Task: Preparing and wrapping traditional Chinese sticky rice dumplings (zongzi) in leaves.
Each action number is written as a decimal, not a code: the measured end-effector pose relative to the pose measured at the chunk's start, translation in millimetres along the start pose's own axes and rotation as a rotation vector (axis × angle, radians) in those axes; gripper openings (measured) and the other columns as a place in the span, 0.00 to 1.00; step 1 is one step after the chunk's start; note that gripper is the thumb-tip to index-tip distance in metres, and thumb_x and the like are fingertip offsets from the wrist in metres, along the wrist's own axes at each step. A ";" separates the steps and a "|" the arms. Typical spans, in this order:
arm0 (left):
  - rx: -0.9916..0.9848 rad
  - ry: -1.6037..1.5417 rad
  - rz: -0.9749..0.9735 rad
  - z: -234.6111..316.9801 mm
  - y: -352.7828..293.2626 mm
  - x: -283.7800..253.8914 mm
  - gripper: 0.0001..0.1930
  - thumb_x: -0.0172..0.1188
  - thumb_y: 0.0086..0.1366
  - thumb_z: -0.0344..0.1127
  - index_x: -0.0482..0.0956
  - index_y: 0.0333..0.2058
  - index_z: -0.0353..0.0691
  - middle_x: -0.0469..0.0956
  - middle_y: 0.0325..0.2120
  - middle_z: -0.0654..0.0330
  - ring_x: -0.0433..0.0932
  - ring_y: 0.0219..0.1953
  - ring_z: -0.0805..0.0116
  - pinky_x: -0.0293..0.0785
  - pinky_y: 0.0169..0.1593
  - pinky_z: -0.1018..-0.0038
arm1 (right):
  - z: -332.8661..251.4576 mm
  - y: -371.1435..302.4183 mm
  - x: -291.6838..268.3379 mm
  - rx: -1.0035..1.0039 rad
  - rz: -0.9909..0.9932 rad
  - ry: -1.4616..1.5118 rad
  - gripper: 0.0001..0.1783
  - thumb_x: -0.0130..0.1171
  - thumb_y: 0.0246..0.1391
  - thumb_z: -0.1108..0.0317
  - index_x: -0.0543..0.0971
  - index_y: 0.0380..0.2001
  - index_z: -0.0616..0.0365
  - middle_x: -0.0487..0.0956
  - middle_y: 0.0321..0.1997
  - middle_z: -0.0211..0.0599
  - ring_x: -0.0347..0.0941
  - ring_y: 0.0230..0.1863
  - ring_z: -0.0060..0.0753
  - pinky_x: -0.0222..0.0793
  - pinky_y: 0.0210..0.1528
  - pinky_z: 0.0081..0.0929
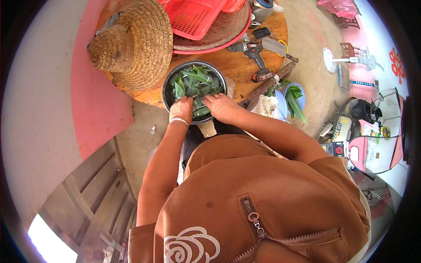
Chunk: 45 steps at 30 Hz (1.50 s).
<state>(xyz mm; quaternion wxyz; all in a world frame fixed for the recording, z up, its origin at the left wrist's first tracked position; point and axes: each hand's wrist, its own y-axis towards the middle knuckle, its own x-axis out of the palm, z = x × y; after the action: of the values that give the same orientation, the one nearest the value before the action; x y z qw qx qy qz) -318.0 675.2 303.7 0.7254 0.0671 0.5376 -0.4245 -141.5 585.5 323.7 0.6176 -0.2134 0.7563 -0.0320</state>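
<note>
A dark round metal basin stands at the near edge of the wooden table, with many cut pieces of green leaf in it, looking wet. My left hand, a white bangle on its wrist, reaches over the near-left rim. Its fingers are bent together on a leaf piece near the basin's front. From the right, my right hand comes over the near rim, fingers closed on leaf at about the same spot. The fingertips of both hands are partly hidden among the leaves.
On the wooden table are a straw hat, a red plastic basket, a cordless drill and a cleaver. Right of the table, a blue bucket holds long green leaves. A white fan stands farther right.
</note>
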 end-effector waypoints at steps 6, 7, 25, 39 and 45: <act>-0.068 0.056 -0.036 3.5 2.6 -0.3 0.12 0.64 0.56 0.34 0.75 0.39 0.44 0.74 0.41 0.54 0.77 0.47 0.53 0.75 0.49 0.61 | -5.7 -3.2 4.6 0.014 0.026 0.030 0.23 0.48 0.55 0.70 0.72 0.54 0.63 0.71 0.59 0.51 0.70 0.58 0.46 0.65 0.59 0.40; -0.072 0.058 -0.034 2.9 -2.7 -1.5 0.12 0.64 0.56 0.34 0.75 0.39 0.44 0.74 0.41 0.54 0.77 0.47 0.53 0.75 0.49 0.61 | -5.4 -5.9 3.6 0.000 0.062 0.112 0.22 0.49 0.53 0.71 0.73 0.52 0.64 0.71 0.58 0.51 0.70 0.57 0.48 0.66 0.57 0.41; -0.087 0.615 -0.205 13.8 0.7 -26.3 0.45 0.47 0.65 0.62 0.46 0.69 0.35 0.41 0.71 0.51 0.37 0.73 0.53 0.29 0.71 0.49 | 23.4 42.6 -6.6 0.091 0.123 -0.050 0.29 0.45 0.57 0.69 0.62 0.62 0.67 0.57 0.70 0.51 0.57 0.69 0.50 0.55 0.67 0.44; 0.091 0.509 -0.141 -10.5 32.3 -36.3 0.36 0.49 0.67 0.52 0.54 0.66 0.35 0.50 0.69 0.53 0.46 0.71 0.56 0.39 0.72 0.59 | 28.7 59.9 -11.7 0.060 0.060 -0.143 0.29 0.46 0.55 0.70 0.64 0.62 0.63 0.56 0.72 0.42 0.56 0.70 0.45 0.59 0.65 0.41; 0.070 0.251 -0.085 1.2 39.8 -42.7 0.34 0.54 0.61 0.38 0.56 0.65 0.35 0.51 0.68 0.52 0.51 0.69 0.54 0.44 0.71 0.58 | 29.2 59.7 -8.8 0.034 0.117 -0.109 0.29 0.47 0.55 0.69 0.66 0.61 0.62 0.60 0.69 0.46 0.60 0.67 0.48 0.62 0.61 0.46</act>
<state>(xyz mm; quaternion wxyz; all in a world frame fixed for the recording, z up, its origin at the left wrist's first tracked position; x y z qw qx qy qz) -292.4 722.9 325.5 0.6311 0.1223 0.6113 -0.4616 -129.4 649.0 306.3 0.6623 -0.1597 0.7320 0.0030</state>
